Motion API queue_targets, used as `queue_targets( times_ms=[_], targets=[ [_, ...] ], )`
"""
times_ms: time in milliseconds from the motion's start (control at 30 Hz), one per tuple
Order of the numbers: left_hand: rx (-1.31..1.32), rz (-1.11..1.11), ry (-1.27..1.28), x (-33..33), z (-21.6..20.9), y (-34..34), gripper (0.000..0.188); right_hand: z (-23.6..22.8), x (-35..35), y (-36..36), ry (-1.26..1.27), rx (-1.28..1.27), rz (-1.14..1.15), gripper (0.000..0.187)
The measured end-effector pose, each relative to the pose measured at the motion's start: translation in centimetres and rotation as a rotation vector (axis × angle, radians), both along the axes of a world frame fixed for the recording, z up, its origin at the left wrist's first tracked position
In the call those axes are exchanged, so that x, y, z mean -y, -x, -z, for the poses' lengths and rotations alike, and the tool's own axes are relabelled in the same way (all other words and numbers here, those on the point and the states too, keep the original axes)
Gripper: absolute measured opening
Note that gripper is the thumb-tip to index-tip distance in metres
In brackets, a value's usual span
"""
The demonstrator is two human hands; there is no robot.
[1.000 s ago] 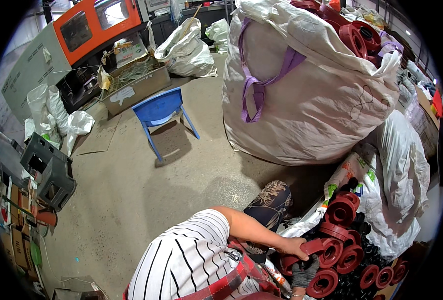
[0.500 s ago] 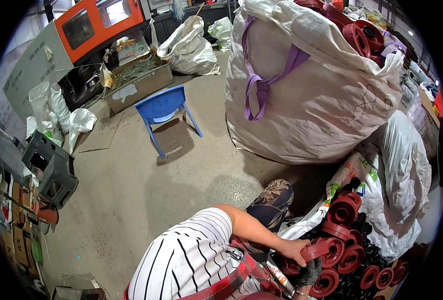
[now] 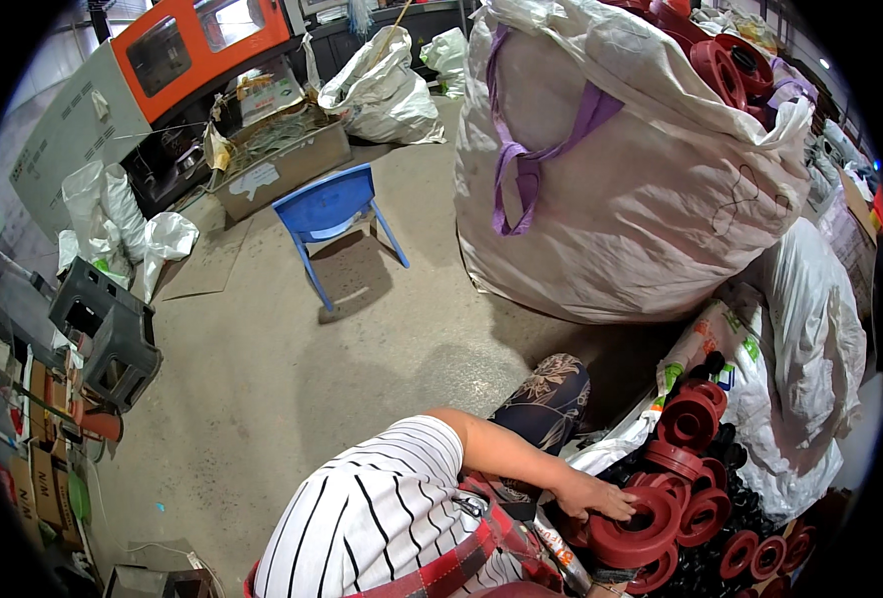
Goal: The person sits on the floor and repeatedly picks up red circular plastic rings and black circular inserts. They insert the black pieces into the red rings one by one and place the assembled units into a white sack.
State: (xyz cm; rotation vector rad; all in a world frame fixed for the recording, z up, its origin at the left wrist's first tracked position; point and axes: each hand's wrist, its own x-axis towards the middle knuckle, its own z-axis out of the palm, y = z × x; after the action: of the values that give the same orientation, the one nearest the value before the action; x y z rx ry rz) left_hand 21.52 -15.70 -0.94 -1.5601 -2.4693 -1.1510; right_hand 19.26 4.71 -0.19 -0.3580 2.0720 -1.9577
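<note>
A dark red plastic ring [image 3: 609, 547] with a wide round hole faces up at the lower right. My left hand [image 3: 593, 495], bare, is closed on its upper left rim, fingers reaching over toward the hole. Under the ring's lower edge, the grey-gloved wrist of my right hand [image 3: 616, 576] shows; the ring hides its fingers, so their grip cannot be seen. More red rings [image 3: 688, 423] lie heaped just beyond, on a mass of small black parts [image 3: 735, 498].
A huge white sack [image 3: 601, 199] with purple straps, heaped with red parts, stands ahead. White plastic bags [image 3: 810, 349] stand at right. A blue chair [image 3: 327, 204] stands on the floor, and grey plastic stools [image 3: 113, 344] are at left. Behind is an orange and grey machine [image 3: 187, 50].
The ring has turned from edge-on to face up and now covers my right hand's fingers. My left hand has shifted from pinching its side to lying over the rim.
</note>
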Motion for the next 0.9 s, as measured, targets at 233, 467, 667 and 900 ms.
queue_targets(
  times_ms=[233,467,667,900],
  targets=[
    [0.368,0.006,-0.032,0.2,-3.5,-1.3,0.095,0.7,-0.6,-0.2,-0.177,-0.07,-0.106,0.054],
    [0.737,-0.012,-0.133,-0.4,-2.9,-1.2,0.091,0.8,-1.1,-0.4,-0.257,-0.097,-0.131,0.055],
    [0.616,-0.126,-0.142,-0.3,-3.5,-1.6,0.087,1.1,-2.4,-0.7,-0.305,-0.129,-0.18,0.056],
    [0.689,-0.129,-0.139,-0.4,-2.4,-1.2,0.1,1.1,-2.4,-1.4,-0.4,-0.272,-0.233,0.05]
  ],
)
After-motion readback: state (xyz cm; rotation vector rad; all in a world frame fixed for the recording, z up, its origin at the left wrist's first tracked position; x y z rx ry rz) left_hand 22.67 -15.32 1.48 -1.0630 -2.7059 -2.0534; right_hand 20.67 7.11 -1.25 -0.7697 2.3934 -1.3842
